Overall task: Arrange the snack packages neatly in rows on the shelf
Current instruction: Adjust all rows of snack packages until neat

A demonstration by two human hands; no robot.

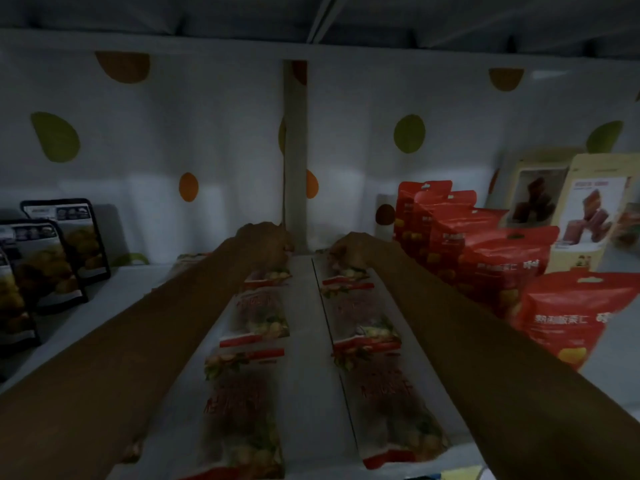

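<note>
Nearest, flat snack packets lie end to end on the shelf [301, 341] in two lines, the left row [242, 410] and the right row [388, 393]. Each runs straight back, with a bare strip of shelf between them along a seam. Both forearms stretch over the rows' outer edges. Left of the left arm the shelf lies open up to the dark pouches [52, 261], upright near the left edge. On the right, red pouches [485, 258] stand overlapped just beside the right row, leaving little room. Farther back, the left hand [266, 244] and right hand [349, 251] sit at the far ends of their rows, fingers bent down onto the last packets; whether they pinch them cannot be told in the dimness. Beige pouches [588, 209] stand behind the red ones, by the spotted back wall [207, 133], where a post [295, 150] rises between the hands
</note>
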